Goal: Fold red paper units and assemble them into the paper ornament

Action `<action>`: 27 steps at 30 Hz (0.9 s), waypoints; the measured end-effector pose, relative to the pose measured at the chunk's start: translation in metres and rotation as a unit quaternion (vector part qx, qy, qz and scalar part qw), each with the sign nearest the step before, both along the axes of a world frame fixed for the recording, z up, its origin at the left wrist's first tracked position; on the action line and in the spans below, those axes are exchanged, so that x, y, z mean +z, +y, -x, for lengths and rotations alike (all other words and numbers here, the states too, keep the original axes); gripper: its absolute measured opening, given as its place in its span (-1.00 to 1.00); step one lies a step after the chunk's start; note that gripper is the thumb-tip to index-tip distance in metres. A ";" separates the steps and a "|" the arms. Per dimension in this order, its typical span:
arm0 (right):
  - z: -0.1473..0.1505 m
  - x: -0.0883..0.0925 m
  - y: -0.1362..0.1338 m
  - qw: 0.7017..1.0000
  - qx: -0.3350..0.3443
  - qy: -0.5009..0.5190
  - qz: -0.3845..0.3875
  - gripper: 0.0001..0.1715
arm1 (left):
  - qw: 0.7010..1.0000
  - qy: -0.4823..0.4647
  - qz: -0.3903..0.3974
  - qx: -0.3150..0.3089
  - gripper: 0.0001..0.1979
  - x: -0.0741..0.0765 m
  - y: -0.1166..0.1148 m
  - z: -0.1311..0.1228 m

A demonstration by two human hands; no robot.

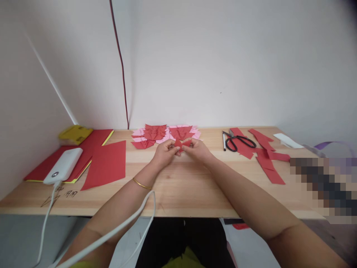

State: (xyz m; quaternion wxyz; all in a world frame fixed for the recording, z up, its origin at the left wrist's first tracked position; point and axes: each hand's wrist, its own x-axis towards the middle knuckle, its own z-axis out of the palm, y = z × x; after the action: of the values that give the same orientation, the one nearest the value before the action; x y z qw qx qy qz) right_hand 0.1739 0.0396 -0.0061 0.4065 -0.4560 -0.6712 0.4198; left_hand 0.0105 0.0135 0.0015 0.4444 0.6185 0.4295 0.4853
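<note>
Between my two hands is a small folded piece of red paper (178, 143), its pointed tips showing above the fingers. My left hand (166, 152) pinches its left side, with the thumb on top. From the right, my right hand (196, 149) pinches the other side. Both hands are close together over the middle of the wooden table. Just behind them lie several folded paper pieces, a red stack (155, 133) and another red group (181, 132), with pink ones (163, 140) among them. The lower part of the held paper is hidden by my fingers.
At left, red sheets (107, 163) lie near a white power bank (64, 165) with a cable and a yellow packet (75, 134). At right are black-handled scissors (237, 141), a pen (224, 142), red paper strips (269, 169) and a white strip (287, 140). A wall stands behind the table (189, 197).
</note>
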 end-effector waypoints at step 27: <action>0.001 0.000 -0.001 0.997 0.048 0.007 -0.054 -0.83 | 0.977 -0.155 0.145 0.005 -0.79 -0.011 0.009 0.003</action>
State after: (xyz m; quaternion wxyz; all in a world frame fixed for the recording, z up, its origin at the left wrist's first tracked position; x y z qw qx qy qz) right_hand 0.1730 0.0386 -0.0057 0.4146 -0.3978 -0.7112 0.4051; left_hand 0.0074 0.0225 -0.0095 0.5883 0.4624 0.4240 0.5102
